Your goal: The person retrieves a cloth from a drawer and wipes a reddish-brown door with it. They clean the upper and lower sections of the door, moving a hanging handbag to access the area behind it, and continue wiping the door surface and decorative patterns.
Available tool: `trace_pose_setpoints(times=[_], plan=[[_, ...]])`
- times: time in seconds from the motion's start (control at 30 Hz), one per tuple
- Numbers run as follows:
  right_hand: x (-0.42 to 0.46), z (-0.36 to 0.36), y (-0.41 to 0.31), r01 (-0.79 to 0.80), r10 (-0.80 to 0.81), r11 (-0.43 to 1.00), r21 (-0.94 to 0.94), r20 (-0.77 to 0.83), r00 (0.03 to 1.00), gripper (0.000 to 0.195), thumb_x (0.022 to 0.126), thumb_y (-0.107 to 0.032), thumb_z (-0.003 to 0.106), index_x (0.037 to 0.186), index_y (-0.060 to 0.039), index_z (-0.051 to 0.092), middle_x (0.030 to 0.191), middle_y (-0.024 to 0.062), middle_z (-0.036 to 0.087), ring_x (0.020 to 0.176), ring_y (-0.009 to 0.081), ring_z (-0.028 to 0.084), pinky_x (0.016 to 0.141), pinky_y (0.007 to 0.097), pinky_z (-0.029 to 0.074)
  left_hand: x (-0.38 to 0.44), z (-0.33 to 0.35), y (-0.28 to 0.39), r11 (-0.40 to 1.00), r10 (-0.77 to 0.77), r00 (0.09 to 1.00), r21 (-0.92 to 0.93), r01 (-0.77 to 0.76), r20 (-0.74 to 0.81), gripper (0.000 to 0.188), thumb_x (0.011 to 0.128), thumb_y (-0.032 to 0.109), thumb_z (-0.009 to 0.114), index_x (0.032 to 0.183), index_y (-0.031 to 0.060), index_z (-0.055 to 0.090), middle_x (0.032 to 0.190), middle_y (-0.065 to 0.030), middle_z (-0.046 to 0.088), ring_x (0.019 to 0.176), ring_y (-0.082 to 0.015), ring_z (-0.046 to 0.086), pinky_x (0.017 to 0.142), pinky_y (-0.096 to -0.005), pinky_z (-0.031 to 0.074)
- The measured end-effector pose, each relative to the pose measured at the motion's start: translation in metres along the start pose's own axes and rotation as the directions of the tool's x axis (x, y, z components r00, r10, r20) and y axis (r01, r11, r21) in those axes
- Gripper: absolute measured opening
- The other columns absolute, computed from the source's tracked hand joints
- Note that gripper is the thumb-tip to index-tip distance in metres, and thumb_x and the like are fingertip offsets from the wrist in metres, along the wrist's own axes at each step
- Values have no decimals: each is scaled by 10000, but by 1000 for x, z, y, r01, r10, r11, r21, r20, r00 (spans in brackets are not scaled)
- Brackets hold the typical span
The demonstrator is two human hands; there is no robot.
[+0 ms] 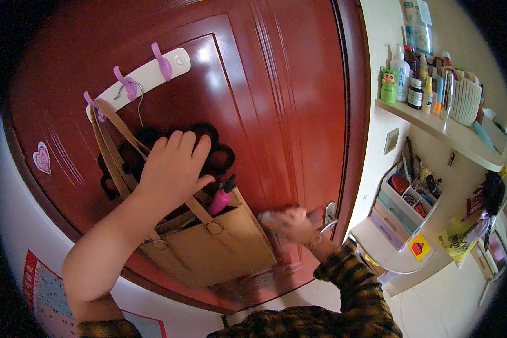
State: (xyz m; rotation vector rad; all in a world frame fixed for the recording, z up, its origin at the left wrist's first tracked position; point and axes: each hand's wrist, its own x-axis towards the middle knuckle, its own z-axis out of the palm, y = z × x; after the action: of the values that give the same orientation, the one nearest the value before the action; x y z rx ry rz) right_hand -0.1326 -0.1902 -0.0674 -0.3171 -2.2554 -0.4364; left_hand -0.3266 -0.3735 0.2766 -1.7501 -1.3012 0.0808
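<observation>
My left hand point(175, 162) is raised in front of a black ring-shaped hanger point(222, 157) on the red door point(295, 126); whether its fingers grip the hanger or the bag strap is hidden. A tan tote bag point(219, 249) hangs by its straps from a purple hook point(94, 105) on a white hook rail point(145, 80). A pink bottle with a black nozzle point(220, 200) sticks out of the bag. My right hand point(289, 224), blurred, is right of the bag, near the door handle point(330, 215); a pale thing, too blurred to name, is at its fingers.
At the right, a wall shelf point(443, 131) carries bottles and a white basket point(466, 101). Below it, a drawer organizer point(395, 219) stands on a lower shelf point(405, 262). A yellow plastic bag point(456, 243) hangs farther right. A poster point(50, 291) is at the lower left.
</observation>
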Motion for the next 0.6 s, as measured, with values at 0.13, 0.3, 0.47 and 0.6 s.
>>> trace_pose_setpoints(times=[0.13,0.3,0.47,0.6], plan=[[96,-44,47,-337,364,930,146,-476,801,600,808,-60,609,1382,-237,613,1281,94,584,1030,303,538,910,472,374,-6,4,-1,1000,-8,1000,11,8,-16,727,724,420,819,1295,53,558,1064,-111,553,1018,-318,544,866,-441,453],[153,-68,69,-548,548,806,223,-630,550,755,740,106,561,1422,-218,584,1260,140,547,1192,338,420,995,456,295,-30,11,1,999,52,953,25,-47,-297,645,740,440,799,1277,135,613,1111,-79,565,1086,-292,531,918,-465,424],[72,-3,20,-401,374,913,69,-531,761,651,754,28,610,1370,-182,629,1204,132,565,1118,350,471,972,469,327,-108,15,29,996,-68,865,-83,31,-497,398,789,429,756,1129,227,713,1140,-29,559,1135,-274,519,985,-482,400],[-22,77,-42,-476,568,819,320,-340,749,597,763,32,627,1344,-102,625,1152,148,538,1073,343,470,950,472,358,-204,38,38,972,-234,794,-138,189,-562,513,824,321,725,1289,128,622,1269,-101,506,1233,-326,471,1052,-509,368]])
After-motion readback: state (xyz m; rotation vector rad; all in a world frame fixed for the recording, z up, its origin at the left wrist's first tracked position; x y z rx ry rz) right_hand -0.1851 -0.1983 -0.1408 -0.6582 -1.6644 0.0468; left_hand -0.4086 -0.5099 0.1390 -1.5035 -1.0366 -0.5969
